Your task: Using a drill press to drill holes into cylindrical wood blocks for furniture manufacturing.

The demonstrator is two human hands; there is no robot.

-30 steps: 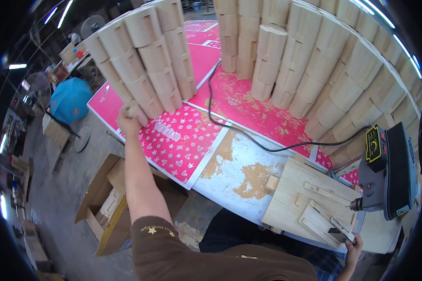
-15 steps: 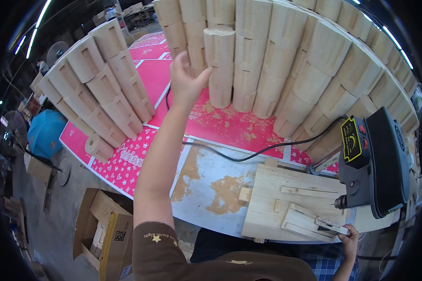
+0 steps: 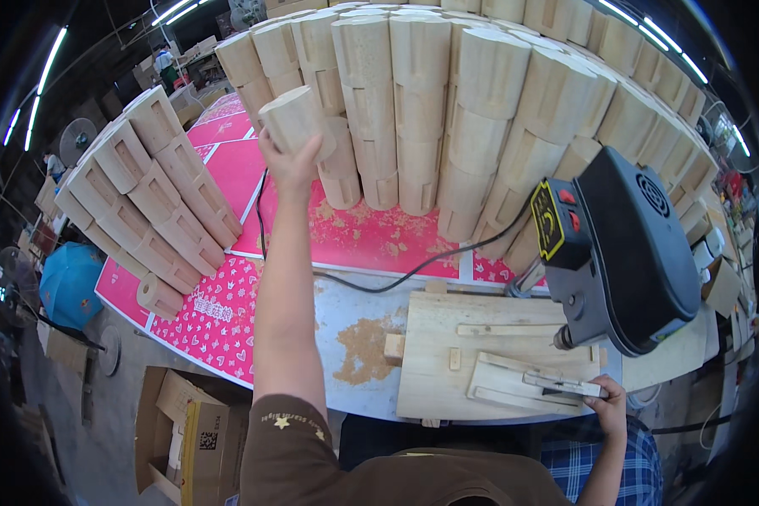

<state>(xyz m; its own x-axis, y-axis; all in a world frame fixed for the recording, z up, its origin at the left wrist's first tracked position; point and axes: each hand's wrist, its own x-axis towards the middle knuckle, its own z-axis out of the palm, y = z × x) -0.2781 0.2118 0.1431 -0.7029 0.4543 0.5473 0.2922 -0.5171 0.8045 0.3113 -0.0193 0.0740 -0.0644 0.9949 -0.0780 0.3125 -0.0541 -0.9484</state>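
My left hand (image 3: 290,169), arm stretched far forward, grips a pale wooden cylinder (image 3: 292,120) in front of the tall stacks of similar cylinders (image 3: 364,110). The held piece tilts slightly and hangs above the pink sheet. At the lower right, my right hand (image 3: 610,405) is closed on the end of a flat, pale bar (image 3: 561,384) fixed on a wooden jig board (image 3: 426,363). Beside that hand, the black head of a bench drill (image 3: 632,253) overhangs the board, its chuck (image 3: 563,339) pointing down to the left.
Shorter cylinder stacks (image 3: 148,190) stand at left, with one low cylinder (image 3: 158,295) in front. A black cable (image 3: 388,287) crosses the bench. Sawdust (image 3: 367,350) lies beside the board. An open cardboard box (image 3: 202,430) is below left, and a blue umbrella (image 3: 80,285) stands beyond.
My left hand, empty and open before, now holds a cylinder taken from the top of a front stack and has drawn it leftward. The right hand stays on the bar. The view has shifted.
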